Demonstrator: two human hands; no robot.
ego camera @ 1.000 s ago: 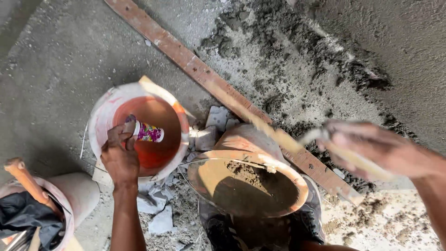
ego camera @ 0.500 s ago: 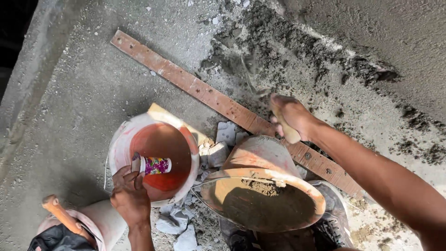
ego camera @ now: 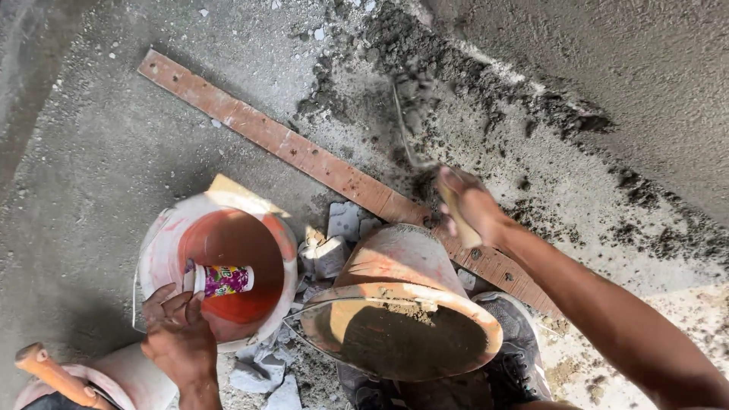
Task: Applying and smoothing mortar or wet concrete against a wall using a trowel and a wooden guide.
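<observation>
While the right hand (ego camera: 467,209), which was back over the wooden batten a moment ago, now stretches out with its fist closed on the trowel (ego camera: 414,125) into the mortar heap (ego camera: 425,76) by the wall, the left hand (ego camera: 178,334) stays at the orange bucket (ego camera: 220,266), fingers wrapped on a small printed cup (ego camera: 224,279). Beside it, the tilted pan (ego camera: 402,338) holds a little grey mortar.

The right hand (ego camera: 469,206) has swung its trowel (ego camera: 414,121) from beside the pan up into the mortar heap (ego camera: 425,72).
</observation>
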